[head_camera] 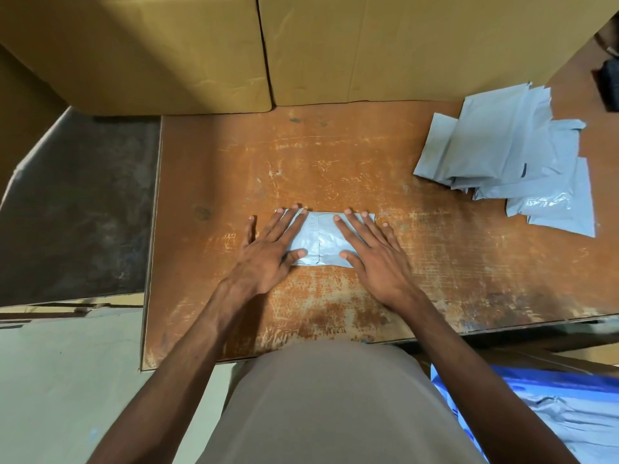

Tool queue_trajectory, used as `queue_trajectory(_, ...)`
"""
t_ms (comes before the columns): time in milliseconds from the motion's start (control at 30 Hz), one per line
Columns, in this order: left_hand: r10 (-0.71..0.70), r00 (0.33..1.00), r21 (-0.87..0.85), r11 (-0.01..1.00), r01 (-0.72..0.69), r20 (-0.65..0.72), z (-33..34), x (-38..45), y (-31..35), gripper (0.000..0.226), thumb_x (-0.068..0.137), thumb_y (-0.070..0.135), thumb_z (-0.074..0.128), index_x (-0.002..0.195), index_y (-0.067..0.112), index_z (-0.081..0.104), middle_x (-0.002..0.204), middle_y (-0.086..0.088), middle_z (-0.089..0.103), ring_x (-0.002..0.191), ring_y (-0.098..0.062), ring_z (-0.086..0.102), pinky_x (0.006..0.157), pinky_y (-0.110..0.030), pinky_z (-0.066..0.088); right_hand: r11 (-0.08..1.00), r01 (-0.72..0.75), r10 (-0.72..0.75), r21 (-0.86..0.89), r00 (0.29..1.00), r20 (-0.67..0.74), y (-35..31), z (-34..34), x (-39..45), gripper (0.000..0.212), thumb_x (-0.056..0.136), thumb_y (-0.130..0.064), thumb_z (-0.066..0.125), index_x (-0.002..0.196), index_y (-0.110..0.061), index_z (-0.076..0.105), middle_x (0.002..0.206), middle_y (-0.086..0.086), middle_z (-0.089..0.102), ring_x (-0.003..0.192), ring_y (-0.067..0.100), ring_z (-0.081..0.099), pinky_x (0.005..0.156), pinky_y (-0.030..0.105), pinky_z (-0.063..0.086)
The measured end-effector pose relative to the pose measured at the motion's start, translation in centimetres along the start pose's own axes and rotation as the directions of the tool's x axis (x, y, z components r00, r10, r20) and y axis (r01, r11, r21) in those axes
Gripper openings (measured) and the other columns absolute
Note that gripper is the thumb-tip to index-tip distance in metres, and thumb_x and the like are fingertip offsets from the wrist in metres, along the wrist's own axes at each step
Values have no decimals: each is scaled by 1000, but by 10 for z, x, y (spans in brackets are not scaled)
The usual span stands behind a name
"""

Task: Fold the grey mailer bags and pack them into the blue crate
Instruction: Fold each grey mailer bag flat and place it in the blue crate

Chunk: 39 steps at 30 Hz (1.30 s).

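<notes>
A folded grey mailer bag (321, 241) lies flat on the worn brown table (335, 155), in the middle near me. My left hand (268, 252) presses its left half with straight, spread fingers. My right hand (371, 252) presses its right half the same way. A loose pile of several grey mailer bags (512, 159) lies at the table's right side. The blue crate (549, 380) stands low at the right, beside my body, with grey bags (582, 426) inside it.
Two large cardboard boxes (140, 51) (402, 45) stand along the table's far edge. A dark flat surface (80, 209) lies to the left of the table. A black object (611, 85) sits at the far right edge.
</notes>
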<state>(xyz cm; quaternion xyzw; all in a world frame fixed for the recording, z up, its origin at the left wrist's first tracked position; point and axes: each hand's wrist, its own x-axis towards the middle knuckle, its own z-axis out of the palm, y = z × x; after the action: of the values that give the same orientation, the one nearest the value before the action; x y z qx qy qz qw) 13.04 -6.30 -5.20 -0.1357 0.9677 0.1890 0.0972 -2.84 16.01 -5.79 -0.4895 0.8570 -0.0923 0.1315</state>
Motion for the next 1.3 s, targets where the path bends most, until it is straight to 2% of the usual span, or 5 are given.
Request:
queue_trajectory(300, 11, 997, -45, 999, -14, -82, -2, 15, 17, 63, 111, 50, 23, 166, 22, 8, 172, 5, 8, 158, -12, 3, 129, -47, 2, 998, -1, 9, 69, 994, -109, -22, 4, 18, 54, 113, -39, 34, 163, -19, 29, 171, -2, 23, 159, 18, 16, 127, 48, 22)
queue_trajectory(700, 14, 990, 43, 999, -8, -141, 8, 17, 17, 65, 109, 48, 19, 166, 18, 7, 172, 2, 12, 159, -17, 11, 127, -54, -2, 998, -26, 32, 54, 992, -125, -24, 15, 19, 60, 112, -41, 35, 165, -19, 20, 172, -2, 16, 159, 16, 10, 130, 44, 17)
queue_trajectory(900, 45, 992, 59, 998, -38, -114, 15, 22, 19, 72, 110, 58, 20, 165, 21, -8, 172, 7, -9, 157, -8, -14, 126, -45, -12, 1000, -29, 28, -10, 995, -97, -27, 17, 18, 66, 112, -52, 22, 166, -24, -5, 173, -6, -10, 159, 12, -13, 128, 36, -6)
queue_trajectory(1100, 38, 997, 48, 998, -36, -60, 11, 23, 21, 74, 109, 59, 19, 164, 20, -10, 172, 7, -12, 156, -9, -16, 127, -52, -10, 998, -52, 53, 19, 996, -69, -28, 18, 20, 67, 110, -55, 17, 165, -27, -9, 172, -9, -16, 157, 9, -19, 128, 35, -9)
queue_trajectory(1300, 65, 992, -27, 997, -68, -107, -11, 30, 18, 82, 97, 55, 58, 163, 22, 21, 166, -1, 27, 158, -18, 10, 124, -59, -3, 991, -30, 39, 128, 997, -72, -22, 11, 19, 62, 113, -47, 26, 167, -25, 4, 174, -9, -1, 158, 6, -10, 130, 36, 4)
